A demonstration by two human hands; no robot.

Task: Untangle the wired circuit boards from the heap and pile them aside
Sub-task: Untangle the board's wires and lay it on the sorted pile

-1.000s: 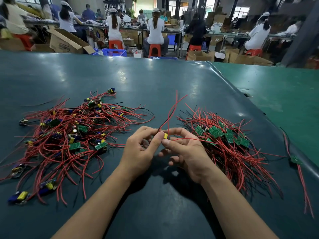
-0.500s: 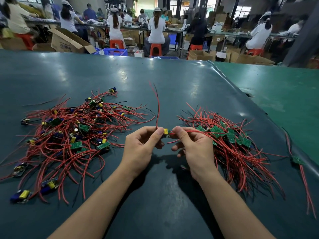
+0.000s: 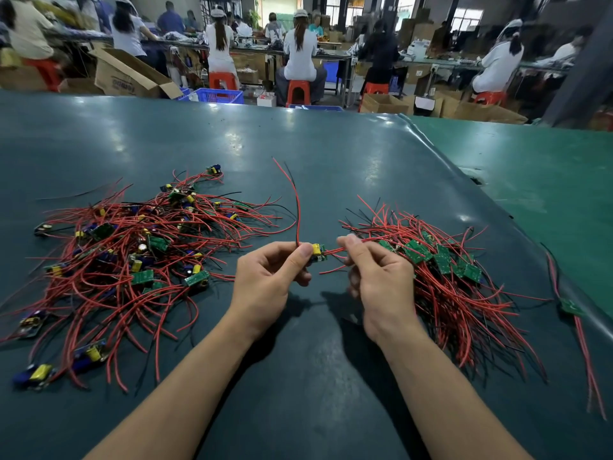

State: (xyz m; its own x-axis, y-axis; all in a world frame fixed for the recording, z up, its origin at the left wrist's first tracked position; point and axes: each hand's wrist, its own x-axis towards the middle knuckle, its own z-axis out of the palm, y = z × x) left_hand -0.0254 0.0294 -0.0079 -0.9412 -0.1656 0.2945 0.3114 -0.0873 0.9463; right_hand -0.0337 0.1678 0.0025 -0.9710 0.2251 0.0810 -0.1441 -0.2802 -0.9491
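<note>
While hands hold 1 board (image 3: 317,253), heap (image 3: 132,260) lies left.

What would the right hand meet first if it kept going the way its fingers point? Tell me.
The right hand points left toward the small board pinched in the left hand. It would likely meet that board first, though depth is hard to judge.

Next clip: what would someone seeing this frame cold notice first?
Two bare hands meet at the middle of the dark mat: the left hand pinches a small circuit board with a yellow capacitor, while the right hand pinches its red wires. To the left sprawls the tangled heap of red-wired boards; to the right lies the sorted pile, its green boards grouped together.
</note>
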